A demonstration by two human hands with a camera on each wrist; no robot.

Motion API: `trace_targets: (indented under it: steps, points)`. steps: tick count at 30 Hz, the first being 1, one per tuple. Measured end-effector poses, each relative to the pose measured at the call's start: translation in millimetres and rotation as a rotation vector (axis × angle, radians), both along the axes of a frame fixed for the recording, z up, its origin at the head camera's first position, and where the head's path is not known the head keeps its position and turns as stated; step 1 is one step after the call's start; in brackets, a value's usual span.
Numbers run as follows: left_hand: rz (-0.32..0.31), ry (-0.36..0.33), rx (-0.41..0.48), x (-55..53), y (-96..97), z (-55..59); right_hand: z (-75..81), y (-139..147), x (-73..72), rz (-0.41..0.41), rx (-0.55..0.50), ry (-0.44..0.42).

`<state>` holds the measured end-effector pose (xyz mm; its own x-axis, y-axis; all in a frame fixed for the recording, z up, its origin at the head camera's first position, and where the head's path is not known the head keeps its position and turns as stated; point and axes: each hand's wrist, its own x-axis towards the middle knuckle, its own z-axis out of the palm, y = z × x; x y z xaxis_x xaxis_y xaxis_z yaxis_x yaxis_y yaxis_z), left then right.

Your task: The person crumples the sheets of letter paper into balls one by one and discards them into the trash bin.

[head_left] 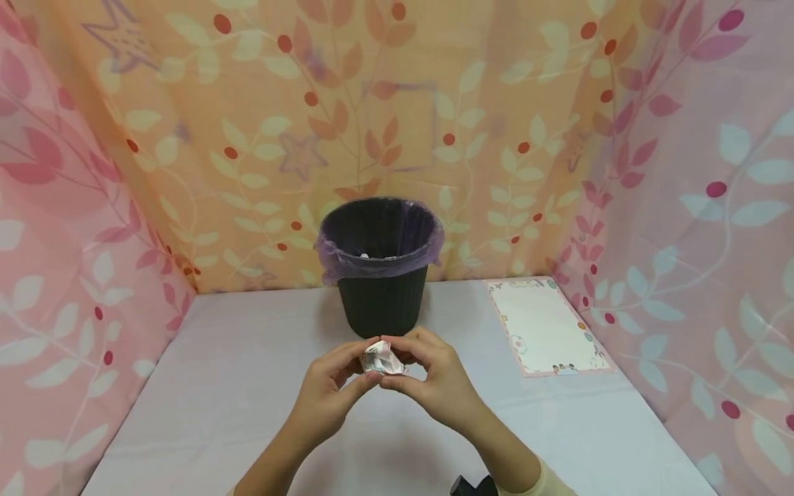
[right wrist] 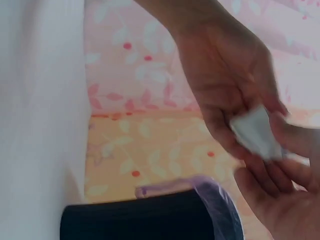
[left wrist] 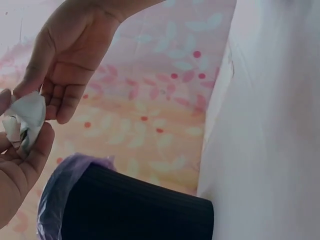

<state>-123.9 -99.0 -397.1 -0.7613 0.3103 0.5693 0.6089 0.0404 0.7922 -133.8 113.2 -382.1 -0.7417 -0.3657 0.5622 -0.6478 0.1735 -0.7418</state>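
Observation:
A small crumpled piece of white paper [head_left: 381, 359] with faint coloured print is held between both hands, in front of the bin and above the table. My left hand [head_left: 325, 396] pinches its left side with thumb and fingers. From the right, my right hand [head_left: 448, 380] grips it the same way, thumb below and fingers above. In the left wrist view the crumpled paper [left wrist: 30, 117] shows folded edges between the fingertips. The right wrist view shows the paper [right wrist: 257, 134] slightly blurred, its far side hidden by fingers.
A black bin [head_left: 381, 303] with a purple liner bag [head_left: 372, 267] stands at the back middle, white bits inside. A sheet of paper with a decorated border [head_left: 548, 324] lies at the right on the white table [head_left: 248, 386]. Patterned curtains [head_left: 397, 89] enclose the sides and back.

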Motion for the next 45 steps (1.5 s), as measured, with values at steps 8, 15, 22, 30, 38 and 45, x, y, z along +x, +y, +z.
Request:
trace_targets:
  steps: [8,15,22,30,38,45]
  points:
    - [0.094,-0.028,0.042,1.1,4.9,-8.0,-8.9,-5,-0.6,0.028,-0.042,-0.011]
    - [0.096,-0.075,0.117,2.1,8.6,-8.6,-13.2,-10,-2.5,0.106,-0.178,-0.147]
    - [0.108,0.21,-0.146,-7.5,5.1,-9.8,-10.3,0,-16.1,0.159,-0.327,-0.436]
    - [0.201,0.632,-0.1,-12.4,13.3,-12.4,-12.4,0,-18.2,0.29,-0.422,-0.649]
    - [0.115,0.434,0.113,-7.5,10.4,-8.4,-6.0,10,-22.5,0.518,-0.297,-0.429]
    - [-0.097,-0.012,0.27,-3.6,1.8,-6.7,-3.2,12,-22.7,0.34,-0.153,0.002]
